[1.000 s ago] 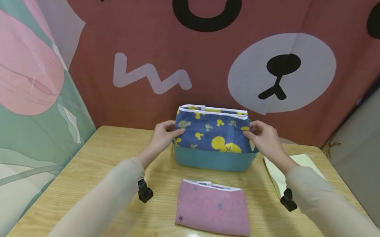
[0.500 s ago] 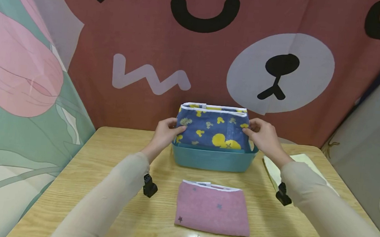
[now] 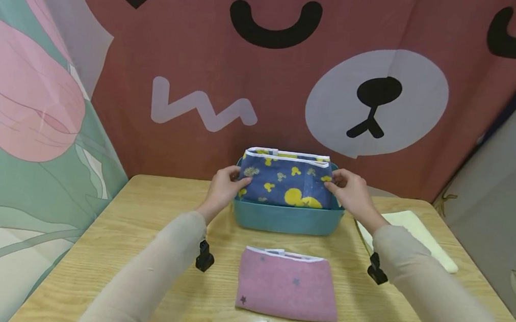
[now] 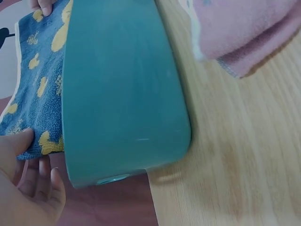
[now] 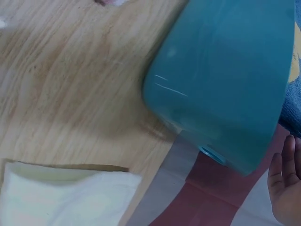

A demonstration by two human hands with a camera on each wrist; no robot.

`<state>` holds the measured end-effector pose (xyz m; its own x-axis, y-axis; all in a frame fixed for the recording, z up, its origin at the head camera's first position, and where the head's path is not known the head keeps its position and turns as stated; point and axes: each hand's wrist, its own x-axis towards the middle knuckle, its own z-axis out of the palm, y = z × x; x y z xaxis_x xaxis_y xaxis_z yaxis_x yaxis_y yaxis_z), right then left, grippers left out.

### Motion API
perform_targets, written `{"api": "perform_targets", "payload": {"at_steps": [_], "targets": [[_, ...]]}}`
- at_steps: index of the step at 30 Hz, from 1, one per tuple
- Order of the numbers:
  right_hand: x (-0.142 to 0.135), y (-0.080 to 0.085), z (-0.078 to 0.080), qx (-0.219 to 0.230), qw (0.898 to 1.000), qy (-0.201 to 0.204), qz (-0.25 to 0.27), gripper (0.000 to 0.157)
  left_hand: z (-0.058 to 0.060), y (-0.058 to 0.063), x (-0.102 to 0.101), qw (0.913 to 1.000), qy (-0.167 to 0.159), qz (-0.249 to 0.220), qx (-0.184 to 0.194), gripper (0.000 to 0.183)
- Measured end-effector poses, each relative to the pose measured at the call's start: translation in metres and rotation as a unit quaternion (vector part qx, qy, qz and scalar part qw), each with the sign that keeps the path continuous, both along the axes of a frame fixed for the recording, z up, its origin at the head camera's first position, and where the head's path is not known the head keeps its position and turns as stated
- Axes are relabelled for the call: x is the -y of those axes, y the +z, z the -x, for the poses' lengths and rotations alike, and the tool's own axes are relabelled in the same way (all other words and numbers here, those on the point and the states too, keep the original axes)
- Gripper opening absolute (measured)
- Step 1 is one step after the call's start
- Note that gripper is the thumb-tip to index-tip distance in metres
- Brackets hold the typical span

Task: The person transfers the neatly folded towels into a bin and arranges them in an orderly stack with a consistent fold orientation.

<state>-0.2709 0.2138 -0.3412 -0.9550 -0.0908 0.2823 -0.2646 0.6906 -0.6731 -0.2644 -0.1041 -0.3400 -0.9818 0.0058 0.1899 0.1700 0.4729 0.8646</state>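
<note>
A folded blue towel (image 3: 279,180) with yellow mouse-head prints and white edging stands upright, its lower part hidden inside a teal plastic bin (image 3: 287,220). My left hand (image 3: 225,188) pinches the towel's left edge, thumb on the front and fingers behind. At the opposite edge my right hand (image 3: 352,190) pinches it the same way. The left wrist view shows the left thumb pressed on the terry cloth of the blue towel (image 4: 40,89) just above the bin's rim. In the right wrist view the right hand (image 5: 286,183) is partly cut off by the frame.
In front of the bin a folded pink towel (image 3: 287,286) with small stars lies on the wooden table (image 3: 161,209). A pale yellow folded cloth (image 3: 417,236) lies to the right, under the right forearm. A printed curtain (image 3: 185,149) hangs directly behind the table.
Both hands rise slightly with the blue towel, then lower it again toward the bin. The grip on its two sides stays the same. The pink towel and yellow cloth stay put.
</note>
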Motion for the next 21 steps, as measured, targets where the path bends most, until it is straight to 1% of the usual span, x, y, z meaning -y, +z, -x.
{"api": "perform_targets", "payload": {"at_steps": [4, 7, 9, 16, 21], "targets": [[-0.001, -0.009, 0.001, -0.012, 1.0, 0.004, -0.009, 0.028, -0.001, -0.004, 0.0, 0.9989, -0.001, 0.044, -0.016, 0.017], [-0.002, -0.015, 0.001, -0.014, 1.0, 0.006, -0.013, 0.027, 0.0, -0.009, 0.001, 0.9962, -0.001, 0.083, -0.027, 0.015], [-0.003, -0.017, 0.001, -0.018, 1.0, 0.004, -0.014, 0.027, 0.001, -0.011, 0.001, 0.9946, -0.001, 0.099, -0.03, 0.014], [-0.003, -0.025, 0.0, -0.036, 0.999, 0.008, -0.017, 0.026, 0.001, -0.015, -0.001, 0.9926, -0.003, 0.119, -0.024, 0.015], [-0.001, -0.027, -0.001, -0.036, 0.999, 0.011, -0.023, 0.026, 0.0, -0.017, -0.002, 0.9919, -0.006, 0.125, -0.023, 0.017]]}}
